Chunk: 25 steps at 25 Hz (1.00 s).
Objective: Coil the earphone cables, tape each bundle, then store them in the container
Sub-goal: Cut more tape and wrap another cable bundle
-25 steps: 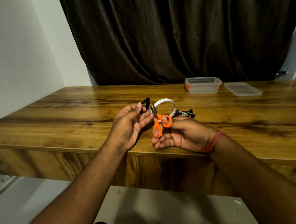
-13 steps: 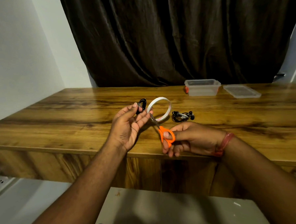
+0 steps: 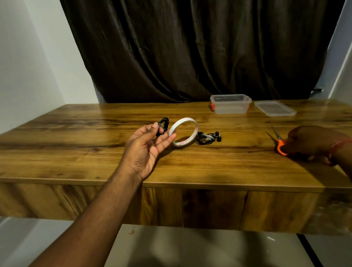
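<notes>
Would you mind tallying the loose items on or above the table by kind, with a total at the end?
Earphone bundles: 2, one held in the left hand, one lying on the table
Tape roll: 1
Scissors: 1, under the right hand
Container: 1
Lid: 1
Total: 6

Both forearms are bare, no sleeves showing. The right hand [image 3: 312, 139] has a thin red-orange thread band [image 3: 340, 145] tied round the wrist. The left hand [image 3: 146, 147] has nothing on it.
</notes>
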Tool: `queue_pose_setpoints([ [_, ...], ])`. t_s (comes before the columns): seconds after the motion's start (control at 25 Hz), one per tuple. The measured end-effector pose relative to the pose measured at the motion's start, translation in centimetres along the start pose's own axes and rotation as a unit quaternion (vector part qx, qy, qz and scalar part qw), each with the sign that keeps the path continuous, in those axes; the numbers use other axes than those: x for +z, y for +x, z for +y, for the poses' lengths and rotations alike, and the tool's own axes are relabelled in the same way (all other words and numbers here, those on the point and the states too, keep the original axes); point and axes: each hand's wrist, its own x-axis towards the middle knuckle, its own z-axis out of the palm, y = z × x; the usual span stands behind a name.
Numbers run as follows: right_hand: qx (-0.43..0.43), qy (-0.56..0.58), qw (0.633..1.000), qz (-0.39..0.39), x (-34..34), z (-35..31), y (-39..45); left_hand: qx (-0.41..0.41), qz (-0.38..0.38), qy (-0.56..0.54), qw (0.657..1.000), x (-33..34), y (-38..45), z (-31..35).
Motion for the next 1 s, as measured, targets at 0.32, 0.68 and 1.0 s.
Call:
queue_pose_setpoints([
  [0.32, 0.008, 0.001, 1.000, -0.017, 0.6, 0.0, 0.7, -0.006, -0.004, 0.021, 1.000, 0.0, -0.2, 0.0],
  [0.68, -0.209, 0.183, 0.920, 0.277, 6.5, -6.3, -3.2, -0.011, -0.025, 0.058, 0.998, -0.1, -0.3, -0.1],
  [1.0, -0.418, 0.181, 0.869, 0.196, 9.1, -12.8, -2.6, -0.040, -0.106, 0.093, 0.989, 0.3, -1.1, -0.3],
])
